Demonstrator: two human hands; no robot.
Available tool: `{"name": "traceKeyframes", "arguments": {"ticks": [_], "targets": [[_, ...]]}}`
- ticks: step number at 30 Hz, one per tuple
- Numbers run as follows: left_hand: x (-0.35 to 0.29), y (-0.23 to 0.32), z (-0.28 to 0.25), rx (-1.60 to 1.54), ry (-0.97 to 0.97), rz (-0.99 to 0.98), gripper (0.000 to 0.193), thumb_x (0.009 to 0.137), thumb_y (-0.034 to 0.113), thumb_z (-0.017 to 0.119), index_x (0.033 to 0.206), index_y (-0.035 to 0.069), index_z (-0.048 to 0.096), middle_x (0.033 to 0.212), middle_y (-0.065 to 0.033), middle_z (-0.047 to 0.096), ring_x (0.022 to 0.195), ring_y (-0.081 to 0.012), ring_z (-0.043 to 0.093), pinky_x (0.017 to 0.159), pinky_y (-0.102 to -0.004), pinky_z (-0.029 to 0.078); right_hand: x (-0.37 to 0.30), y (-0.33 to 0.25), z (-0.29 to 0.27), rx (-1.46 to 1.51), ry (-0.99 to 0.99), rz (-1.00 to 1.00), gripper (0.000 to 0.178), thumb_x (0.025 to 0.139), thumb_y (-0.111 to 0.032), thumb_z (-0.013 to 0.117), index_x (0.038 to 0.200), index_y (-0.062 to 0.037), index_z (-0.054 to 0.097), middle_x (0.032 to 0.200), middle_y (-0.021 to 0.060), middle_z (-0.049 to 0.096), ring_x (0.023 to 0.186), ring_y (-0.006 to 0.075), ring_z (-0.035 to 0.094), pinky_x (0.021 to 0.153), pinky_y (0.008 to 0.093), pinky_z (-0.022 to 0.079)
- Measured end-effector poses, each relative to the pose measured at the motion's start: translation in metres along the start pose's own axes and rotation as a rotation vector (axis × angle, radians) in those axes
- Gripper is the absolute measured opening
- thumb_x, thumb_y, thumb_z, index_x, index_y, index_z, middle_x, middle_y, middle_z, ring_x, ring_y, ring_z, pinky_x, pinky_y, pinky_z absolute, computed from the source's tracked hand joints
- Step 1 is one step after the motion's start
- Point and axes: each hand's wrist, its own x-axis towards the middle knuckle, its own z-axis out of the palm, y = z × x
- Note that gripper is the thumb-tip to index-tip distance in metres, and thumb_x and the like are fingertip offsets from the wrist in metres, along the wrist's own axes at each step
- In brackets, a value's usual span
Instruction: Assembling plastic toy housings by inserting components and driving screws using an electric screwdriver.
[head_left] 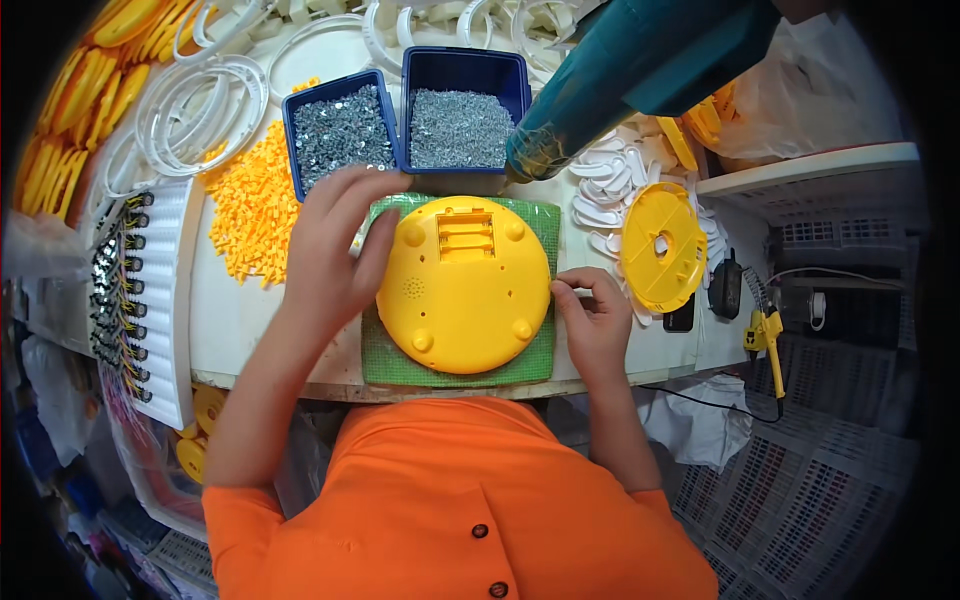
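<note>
A round yellow plastic housing point(462, 310) lies on a green mat point(540, 372), its open battery compartment point(467, 237) toward the far side. Round feet, small holes and a speaker grille mark its face. My right hand point(597, 318) has its fingers curled against the right rim of the housing. Over the housing's left edge, my left hand point(338, 240) is raised with thumb and fingers apart, and nothing shows in it. Its fingertips reach close to two blue bins, the left bin point(298, 150) and the right bin point(465, 62), both filled with small metal screws.
A large teal tool point(625, 75) slants in from the upper right, its tip beside the right bin. Small orange pieces point(250, 215) are heaped at left, near a white tray point(175, 300) of wired parts. White pieces point(605, 175) and a yellow disc point(662, 285) lie at right.
</note>
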Motion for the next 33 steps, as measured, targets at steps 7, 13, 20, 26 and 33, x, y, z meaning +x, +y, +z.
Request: {"name": "traceKeyframes", "arguments": {"ticks": [7, 13, 20, 26, 33], "targets": [[0.090, -0.054, 0.058, 0.383, -0.138, 0.229, 0.018, 0.088, 0.020, 0.075, 0.102, 0.008, 0.073, 0.115, -0.0082, 0.068, 0.114, -0.0295, 0.061, 0.095, -0.0432, 0.048, -0.002, 0.003, 0.011, -0.051, 0.064, 0.004, 0.009, 0.096, -0.005, 0.068, 0.101, 0.0027, 0.070, 0.099, 0.0064, 0.067, 0.082, 0.0111, 0.065, 0.072, 0.0242, 0.055], [0.089, -0.065, 0.061, 0.402, -0.208, 0.214, 0.014, 0.087, 0.022, 0.075, 0.097, 0.011, 0.074, 0.114, -0.0034, 0.068, 0.118, -0.0247, 0.059, 0.095, -0.0432, 0.046, -0.002, 0.004, 0.007, -0.286, 0.058, -0.243, 0.009, 0.095, -0.002, 0.067, 0.101, 0.0025, 0.071, 0.098, 0.0094, 0.070, 0.082, 0.0159, 0.066, 0.073, 0.0272, 0.056], [0.082, -0.063, 0.059, 0.291, -0.146, 0.172, 0.012, 0.086, 0.021, 0.076, 0.094, 0.013, 0.075, 0.107, 0.0009, 0.069, 0.111, -0.0226, 0.061, 0.093, -0.0414, 0.045, 0.054, -0.020, 0.006, -0.203, 0.103, -0.250, 0.009, 0.094, -0.003, 0.067, 0.102, 0.0001, 0.071, 0.099, 0.0092, 0.070, 0.089, 0.0174, 0.067, 0.077, 0.0310, 0.055], [0.076, -0.068, 0.058, 0.223, -0.112, 0.187, 0.007, 0.085, 0.018, 0.075, 0.091, 0.015, 0.077, 0.100, 0.0033, 0.070, 0.107, -0.0210, 0.062, 0.090, -0.0408, 0.045, 0.145, -0.037, 0.063, -0.419, -0.099, -0.598, 0.014, 0.088, -0.009, 0.073, 0.101, -0.0039, 0.073, 0.095, 0.0118, 0.068, 0.092, 0.0296, 0.064, 0.083, 0.0381, 0.052], [0.043, -0.026, 0.013, 0.034, -0.067, 0.108, 0.008, 0.087, 0.009, 0.071, 0.095, 0.007, 0.073, 0.089, -0.0092, 0.072, 0.085, -0.0332, 0.067, 0.075, -0.0437, 0.051, 0.176, -0.033, 0.074, -0.584, -0.155, -0.800, 0.012, 0.086, -0.010, 0.072, 0.097, -0.0049, 0.073, 0.093, 0.0125, 0.068, 0.093, 0.0333, 0.063, 0.083, 0.0424, 0.049]]}}
